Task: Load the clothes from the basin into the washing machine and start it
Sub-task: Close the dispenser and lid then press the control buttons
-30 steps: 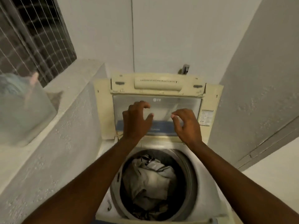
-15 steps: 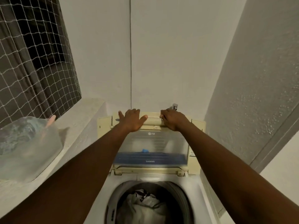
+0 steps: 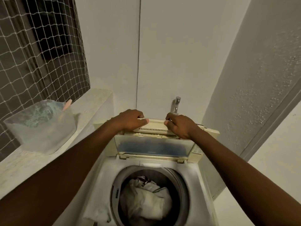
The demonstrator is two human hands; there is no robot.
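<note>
One tap (image 3: 175, 105) behind raised lid (image 3: 154, 126), left hand (image 3: 130, 120), right hand (image 3: 180, 126) gripping its edge

A pale, rough ledge (image 3: 91, 108) runs from the lower left of the frame up to the back wall at centre. One thing sits directly on it, at the left of the frame: a translucent plastic basin (image 3: 45, 132) with blurred bluish contents and a pink handle (image 3: 67, 104) poking above its far rim. The washing machine (image 3: 202, 185) stands against the ledge's side, lower centre. Its drum (image 3: 176, 181) holds pale crumpled clothes (image 3: 146, 201), and its lid (image 3: 151, 146) is raised at the back.
</note>
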